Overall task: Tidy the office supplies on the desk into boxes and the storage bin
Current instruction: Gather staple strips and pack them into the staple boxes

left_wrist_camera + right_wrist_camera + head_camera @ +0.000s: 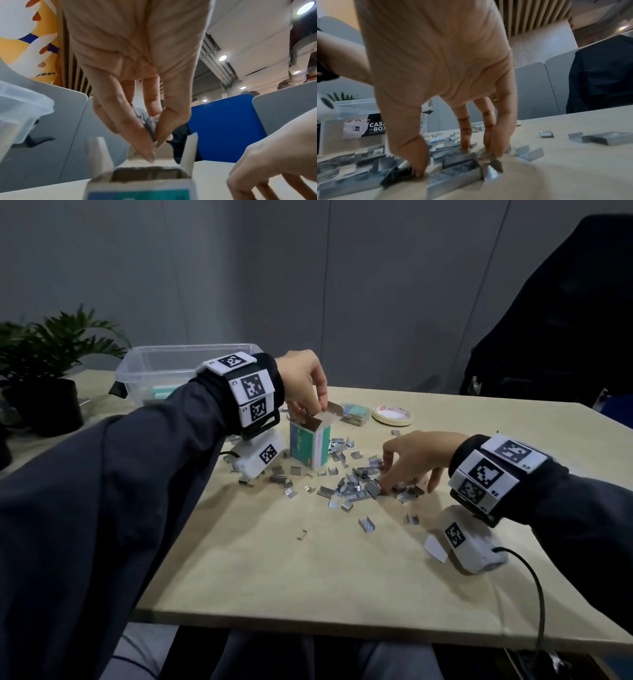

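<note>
1. Steel staple strips (356, 487) lie scattered on the desk (308, 570), thickest just right of the upright staple box (309, 445) (flaps open).
2. Left hand (303, 381) hangs over the box mouth, fingertips (147, 152) pinching a few staple strips.
3. Right hand (416, 458) is down on the pile, fingers (503, 135) curled around strips, thumb closing in.
4. Clear storage bin (137, 364) sits far left; tape roll (392, 415) lies behind the box.

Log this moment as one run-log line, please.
left hand: pinching staples over open staple box | right hand: gathering loose staples on desk | storage bin: behind
</note>
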A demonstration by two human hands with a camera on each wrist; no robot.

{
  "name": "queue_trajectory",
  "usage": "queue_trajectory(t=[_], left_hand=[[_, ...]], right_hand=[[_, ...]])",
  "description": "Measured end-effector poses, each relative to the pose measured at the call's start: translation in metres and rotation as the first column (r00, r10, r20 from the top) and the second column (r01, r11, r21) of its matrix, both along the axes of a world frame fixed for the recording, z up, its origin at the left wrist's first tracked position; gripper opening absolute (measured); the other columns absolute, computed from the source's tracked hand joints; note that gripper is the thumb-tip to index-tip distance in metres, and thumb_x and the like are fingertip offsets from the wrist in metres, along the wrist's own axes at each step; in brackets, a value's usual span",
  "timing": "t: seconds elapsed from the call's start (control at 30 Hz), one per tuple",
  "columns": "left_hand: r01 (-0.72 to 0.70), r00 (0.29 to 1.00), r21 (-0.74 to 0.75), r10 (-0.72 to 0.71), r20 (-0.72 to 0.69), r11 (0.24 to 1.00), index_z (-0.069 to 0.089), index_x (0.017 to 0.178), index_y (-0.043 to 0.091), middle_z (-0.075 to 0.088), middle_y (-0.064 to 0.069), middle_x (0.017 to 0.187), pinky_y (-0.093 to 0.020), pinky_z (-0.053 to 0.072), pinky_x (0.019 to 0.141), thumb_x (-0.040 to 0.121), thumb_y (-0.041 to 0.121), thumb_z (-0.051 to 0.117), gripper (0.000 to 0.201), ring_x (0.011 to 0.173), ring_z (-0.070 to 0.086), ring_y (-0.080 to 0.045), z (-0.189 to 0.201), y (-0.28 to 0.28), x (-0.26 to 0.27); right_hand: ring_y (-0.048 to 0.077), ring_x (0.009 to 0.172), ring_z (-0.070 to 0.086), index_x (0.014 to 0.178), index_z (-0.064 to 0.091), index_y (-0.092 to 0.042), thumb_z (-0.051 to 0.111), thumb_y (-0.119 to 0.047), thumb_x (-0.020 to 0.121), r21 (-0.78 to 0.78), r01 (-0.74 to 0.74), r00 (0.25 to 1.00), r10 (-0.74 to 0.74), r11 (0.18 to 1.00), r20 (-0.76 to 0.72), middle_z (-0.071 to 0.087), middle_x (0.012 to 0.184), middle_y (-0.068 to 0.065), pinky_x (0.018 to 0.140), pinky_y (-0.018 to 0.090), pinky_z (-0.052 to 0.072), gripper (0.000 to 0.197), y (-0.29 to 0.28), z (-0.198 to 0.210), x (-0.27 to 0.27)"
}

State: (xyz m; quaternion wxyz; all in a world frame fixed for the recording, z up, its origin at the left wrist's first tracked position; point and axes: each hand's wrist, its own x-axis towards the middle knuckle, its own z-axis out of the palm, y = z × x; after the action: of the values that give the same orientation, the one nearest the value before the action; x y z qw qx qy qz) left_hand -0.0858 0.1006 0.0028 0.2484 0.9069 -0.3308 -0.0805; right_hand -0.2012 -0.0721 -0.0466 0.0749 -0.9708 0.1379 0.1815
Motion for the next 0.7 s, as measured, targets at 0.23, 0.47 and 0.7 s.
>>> queue_trajectory(t=[0.23, 0.47, 0.7], left_hand=[[0.099, 0.985, 0.163, -0.120, 0.123, 0.982, 0.072, 0.073, 0.016, 0.067, 0.003, 0.072, -0.017, 0.048, 0.057, 0.075, 0.000, 0.070, 0.016, 0.066, 0.061, -0.006, -0.012, 0.001, 0.010], [0.180, 0.975, 0.262, -0.207, 0.080, 0.948, 0.073, 0.082, 0.024, 0.072, 0.012, 0.083, -0.021, 0.056, 0.068, 0.081, 0.005, 0.071, 0.019, 0.082, 0.068, -0.007, -0.002, 0.009, 0.010], [0.239, 0.955, 0.562, -0.295, 0.009, 0.792, 0.066, 0.121, 0.009, 0.070, -0.002, 0.112, -0.037, 0.050, 0.096, 0.086, 0.022, 0.069, 0.037, 0.101, 0.063, -0.019, -0.016, 0.009, 0.015]], right_hand=[[0.027, 0.088, 0.071, 0.110, 0.063, -0.008, 0.081, -0.024, 0.077, 0.013, 0.004, 1.000, -0.004, 1.000, -0.004, 0.067, 0.099, 0.011, 0.075, 0.040, 0.062, 0.041, -0.001, 0.000, 0.000], [0.022, 0.076, 0.074, 0.110, 0.067, -0.006, 0.081, -0.018, 0.078, 0.074, 0.016, 1.000, -0.015, 0.997, -0.009, 0.072, 0.092, 0.008, 0.075, 0.029, 0.061, 0.037, -0.008, -0.002, 0.000], [0.022, 0.083, 0.069, 0.133, 0.040, -0.022, 0.084, -0.029, 0.074, 0.270, -0.011, 1.000, 0.011, 0.963, 0.003, 0.057, 0.114, 0.006, 0.070, 0.031, 0.061, 0.074, 0.001, -0.006, 0.011]])
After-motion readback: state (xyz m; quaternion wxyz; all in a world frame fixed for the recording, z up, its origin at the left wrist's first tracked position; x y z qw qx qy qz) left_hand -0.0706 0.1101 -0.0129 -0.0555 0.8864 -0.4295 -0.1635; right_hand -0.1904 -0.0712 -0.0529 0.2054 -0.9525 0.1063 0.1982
